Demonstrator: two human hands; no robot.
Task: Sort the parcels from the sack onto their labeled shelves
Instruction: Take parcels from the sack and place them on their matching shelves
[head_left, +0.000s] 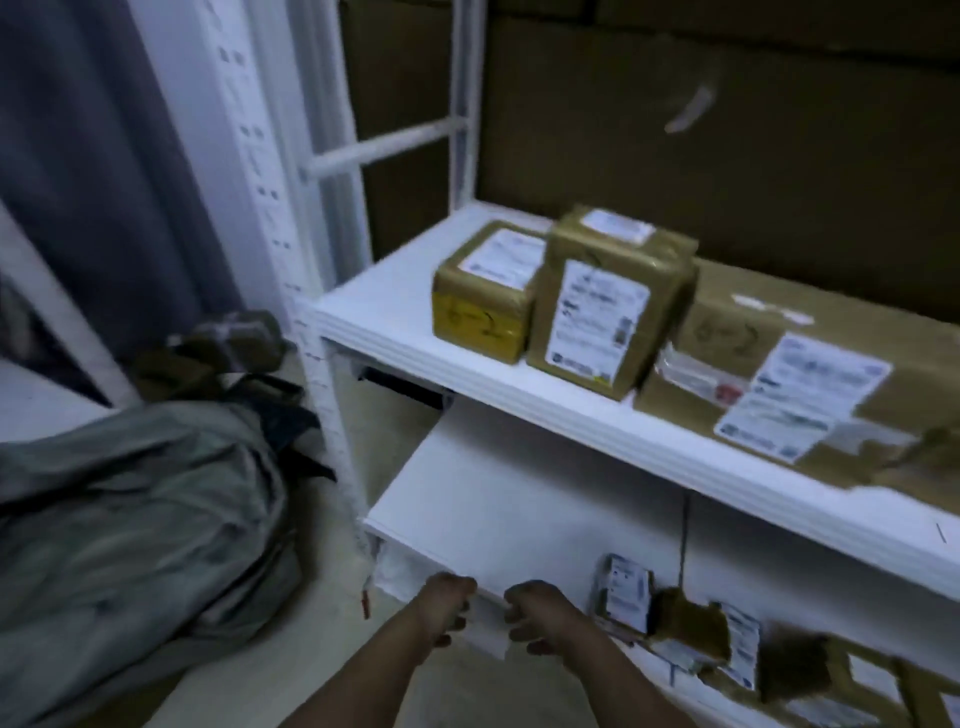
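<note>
Both hands, left hand (445, 605) and right hand (535, 618), are gripping a white parcel (485, 631) at the lower shelf (519, 499); better sliding it in flat, beside the small parcels (675, 623). The sack (130, 519) is lying left.

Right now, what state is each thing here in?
Sack: slumped on the floor, left of the shelves.
Upper shelf: three taped parcels on it.
Lower shelf: small parcels at right.
Left hand: fingers curled at the shelf edge.
Right hand: likewise.

Parcel storeroom: labelled parcels (613, 296), racking (571, 415)
</note>
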